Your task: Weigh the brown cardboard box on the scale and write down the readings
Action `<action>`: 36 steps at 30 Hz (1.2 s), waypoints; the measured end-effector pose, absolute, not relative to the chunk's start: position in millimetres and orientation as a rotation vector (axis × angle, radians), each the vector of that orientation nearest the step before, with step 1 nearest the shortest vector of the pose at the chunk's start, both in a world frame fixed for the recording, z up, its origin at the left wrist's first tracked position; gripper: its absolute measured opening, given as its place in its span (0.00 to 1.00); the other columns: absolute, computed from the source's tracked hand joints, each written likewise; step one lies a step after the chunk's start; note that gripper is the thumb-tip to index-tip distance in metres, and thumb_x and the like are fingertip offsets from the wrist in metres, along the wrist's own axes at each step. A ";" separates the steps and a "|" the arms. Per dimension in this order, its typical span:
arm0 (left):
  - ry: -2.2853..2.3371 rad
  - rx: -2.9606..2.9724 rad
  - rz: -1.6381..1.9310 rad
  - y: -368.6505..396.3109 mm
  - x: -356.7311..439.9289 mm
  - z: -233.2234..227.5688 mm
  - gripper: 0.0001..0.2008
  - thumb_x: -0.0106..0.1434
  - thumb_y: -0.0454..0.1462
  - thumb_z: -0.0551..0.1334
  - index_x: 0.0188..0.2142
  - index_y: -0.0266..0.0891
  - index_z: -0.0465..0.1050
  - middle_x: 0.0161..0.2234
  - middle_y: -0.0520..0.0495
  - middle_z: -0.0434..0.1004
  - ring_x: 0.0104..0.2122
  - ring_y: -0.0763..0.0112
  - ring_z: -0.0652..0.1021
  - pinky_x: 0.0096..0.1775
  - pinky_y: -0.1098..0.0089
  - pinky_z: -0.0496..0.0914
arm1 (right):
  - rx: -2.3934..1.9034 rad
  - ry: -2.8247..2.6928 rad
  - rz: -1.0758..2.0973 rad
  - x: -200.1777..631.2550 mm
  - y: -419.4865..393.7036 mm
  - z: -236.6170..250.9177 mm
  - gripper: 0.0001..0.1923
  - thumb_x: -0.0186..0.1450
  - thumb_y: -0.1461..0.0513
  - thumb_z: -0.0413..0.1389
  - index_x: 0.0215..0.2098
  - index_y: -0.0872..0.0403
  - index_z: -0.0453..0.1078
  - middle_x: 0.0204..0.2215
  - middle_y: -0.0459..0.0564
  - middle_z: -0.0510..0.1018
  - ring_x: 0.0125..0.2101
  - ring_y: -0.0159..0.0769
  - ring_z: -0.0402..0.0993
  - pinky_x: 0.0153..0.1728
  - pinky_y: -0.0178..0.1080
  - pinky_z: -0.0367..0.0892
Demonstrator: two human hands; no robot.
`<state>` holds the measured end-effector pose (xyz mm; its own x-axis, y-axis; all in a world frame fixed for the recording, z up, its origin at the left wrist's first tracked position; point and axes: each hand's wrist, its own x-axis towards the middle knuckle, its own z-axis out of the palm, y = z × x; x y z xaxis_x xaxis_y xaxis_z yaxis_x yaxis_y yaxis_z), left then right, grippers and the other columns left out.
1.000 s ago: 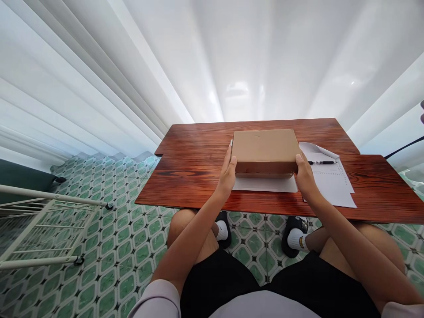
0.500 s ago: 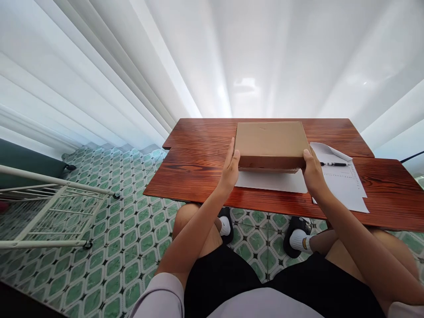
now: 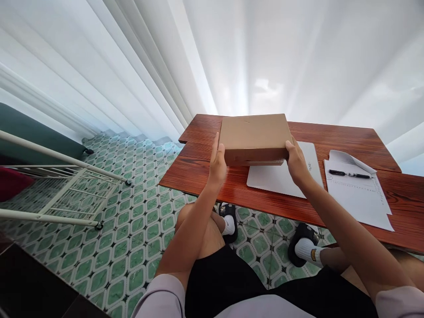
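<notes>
A closed brown cardboard box (image 3: 255, 134) is held between my two hands, raised over the wooden table. My left hand (image 3: 217, 164) presses against its left side, thumb at the near corner. On the right end, my right hand (image 3: 296, 160) grips the near corner, thumb on top and the other fingers mostly hidden. Below the box and to its right lies a flat silver laptop-like panel (image 3: 281, 180) with small dark lettering, partly covered by the box and my right hand.
Sheets of paper (image 3: 361, 201) with writing lie on the right of the table (image 3: 188, 170), one curled at the far edge. A black pen (image 3: 350, 174) rests on them. A white metal rack (image 3: 79, 190) on castors stands left on the tiled floor. White curtains (image 3: 212, 57) hang behind.
The box has moved left with both hands still on it, uncovering more of the silver panel. The view has turned a little to the left.
</notes>
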<state>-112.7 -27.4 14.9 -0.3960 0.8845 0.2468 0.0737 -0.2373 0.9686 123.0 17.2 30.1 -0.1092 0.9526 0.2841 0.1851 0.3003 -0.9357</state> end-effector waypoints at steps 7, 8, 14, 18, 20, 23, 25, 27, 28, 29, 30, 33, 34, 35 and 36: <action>1.514 1.132 1.834 -33.5 -153.6 9.5 0.26 0.75 0.49 0.53 0.69 0.49 0.63 0.72 0.52 0.57 0.72 0.63 0.59 0.72 0.62 0.56 | -1.003 -1.571 1.007 73.0 23.9 24.3 0.28 0.74 0.47 0.44 0.68 0.44 0.65 0.68 0.46 0.66 0.69 0.47 0.58 0.71 0.54 0.54; 1.524 1.129 1.847 -34.4 -159.1 8.0 0.25 0.75 0.49 0.53 0.68 0.49 0.63 0.72 0.52 0.57 0.72 0.63 0.59 0.71 0.63 0.57 | -0.991 -1.572 1.021 66.6 24.0 23.5 0.28 0.74 0.48 0.44 0.68 0.44 0.65 0.68 0.46 0.66 0.69 0.47 0.57 0.71 0.54 0.54; 1.574 1.073 1.886 -41.1 -185.6 -0.3 0.27 0.74 0.46 0.51 0.70 0.47 0.61 0.72 0.50 0.57 0.72 0.63 0.59 0.71 0.61 0.57 | -0.958 -1.571 1.103 36.4 23.6 19.4 0.28 0.73 0.51 0.43 0.68 0.44 0.64 0.70 0.43 0.63 0.71 0.44 0.55 0.73 0.52 0.51; 1.600 1.038 1.894 -43.8 -198.4 -8.1 0.27 0.74 0.49 0.51 0.69 0.48 0.61 0.71 0.49 0.59 0.72 0.62 0.58 0.72 0.61 0.56 | -0.946 -1.595 1.139 23.1 25.6 11.6 0.28 0.74 0.50 0.43 0.69 0.44 0.63 0.70 0.42 0.62 0.71 0.43 0.54 0.73 0.52 0.49; 1.611 1.040 1.901 -44.3 -203.2 -12.6 0.28 0.74 0.50 0.52 0.69 0.47 0.61 0.71 0.49 0.58 0.72 0.61 0.58 0.72 0.61 0.56 | -0.948 -1.594 1.141 18.1 27.0 6.6 0.28 0.73 0.49 0.44 0.69 0.44 0.63 0.70 0.43 0.62 0.71 0.43 0.54 0.73 0.52 0.49; 1.629 1.035 1.888 -44.7 -208.3 -18.0 0.27 0.74 0.49 0.51 0.69 0.48 0.61 0.72 0.50 0.56 0.72 0.62 0.58 0.72 0.63 0.56 | -0.960 -1.589 1.143 12.8 28.2 0.1 0.28 0.73 0.50 0.44 0.68 0.45 0.63 0.70 0.43 0.63 0.71 0.43 0.55 0.73 0.52 0.50; 1.636 1.027 1.878 -44.8 -210.1 -20.3 0.26 0.74 0.47 0.51 0.69 0.47 0.62 0.72 0.51 0.56 0.72 0.64 0.57 0.72 0.63 0.55 | -0.967 -1.594 1.147 10.8 28.0 -2.6 0.28 0.73 0.50 0.43 0.68 0.45 0.64 0.70 0.44 0.64 0.71 0.43 0.55 0.73 0.52 0.50; 1.643 1.012 1.872 -45.1 -210.3 -21.6 0.26 0.74 0.45 0.51 0.68 0.47 0.62 0.72 0.50 0.57 0.72 0.64 0.57 0.72 0.63 0.55 | -0.976 -1.597 1.152 9.8 27.4 -4.5 0.28 0.73 0.51 0.43 0.67 0.46 0.65 0.70 0.44 0.63 0.71 0.43 0.54 0.73 0.52 0.50; 1.647 1.003 1.870 -45.3 -209.9 -22.0 0.26 0.73 0.45 0.51 0.68 0.46 0.62 0.72 0.50 0.57 0.72 0.64 0.57 0.72 0.63 0.55 | -0.982 -1.597 1.154 9.6 27.0 -5.3 0.28 0.73 0.51 0.43 0.67 0.46 0.65 0.70 0.44 0.64 0.71 0.43 0.55 0.73 0.52 0.50; 1.650 0.991 1.868 -45.5 -209.0 -22.3 0.26 0.73 0.44 0.50 0.68 0.45 0.62 0.72 0.49 0.56 0.72 0.65 0.58 0.71 0.63 0.56 | -0.990 -1.595 1.156 9.5 26.8 -6.0 0.28 0.73 0.52 0.43 0.67 0.46 0.65 0.70 0.44 0.64 0.70 0.43 0.55 0.73 0.52 0.51; 1.654 0.981 1.867 -45.8 -208.0 -22.6 0.26 0.73 0.44 0.50 0.68 0.45 0.62 0.72 0.49 0.56 0.72 0.65 0.58 0.71 0.64 0.57 | -0.999 -1.592 1.159 9.5 26.6 -6.8 0.27 0.73 0.52 0.43 0.67 0.46 0.65 0.69 0.44 0.64 0.70 0.43 0.56 0.72 0.52 0.51; 1.666 0.978 1.870 -46.7 -204.7 -23.7 0.25 0.73 0.43 0.49 0.67 0.44 0.64 0.72 0.48 0.58 0.71 0.65 0.60 0.70 0.65 0.59 | -0.998 -1.587 1.159 10.4 26.6 -9.5 0.27 0.73 0.52 0.43 0.67 0.46 0.65 0.69 0.45 0.64 0.69 0.43 0.58 0.72 0.52 0.53; 1.666 0.987 1.871 -47.0 -204.0 -24.2 0.25 0.74 0.42 0.49 0.67 0.45 0.64 0.72 0.48 0.58 0.71 0.66 0.61 0.70 0.65 0.58 | -0.995 -1.585 1.158 10.8 26.7 -10.3 0.27 0.73 0.52 0.43 0.67 0.47 0.65 0.69 0.46 0.65 0.69 0.43 0.59 0.72 0.52 0.53; 1.668 0.994 1.870 -47.2 -203.5 -24.9 0.25 0.74 0.42 0.49 0.67 0.45 0.64 0.71 0.48 0.59 0.71 0.66 0.60 0.70 0.65 0.58 | -0.992 -1.585 1.155 11.3 26.9 -11.0 0.27 0.73 0.51 0.43 0.67 0.47 0.65 0.69 0.47 0.65 0.69 0.44 0.59 0.72 0.53 0.53; 1.668 0.997 1.864 -47.4 -203.3 -25.6 0.25 0.74 0.42 0.49 0.67 0.45 0.64 0.72 0.49 0.58 0.71 0.66 0.60 0.70 0.65 0.57 | -0.991 -1.586 1.153 11.7 27.1 -11.7 0.28 0.73 0.51 0.43 0.67 0.47 0.65 0.69 0.47 0.65 0.69 0.44 0.58 0.72 0.53 0.53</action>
<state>-203.3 -47.4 -25.6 -0.6405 0.7361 0.2188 0.1361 -0.1717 0.9757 11.7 27.1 -11.7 -0.2636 0.9416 0.2095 0.0912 0.2406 -0.9663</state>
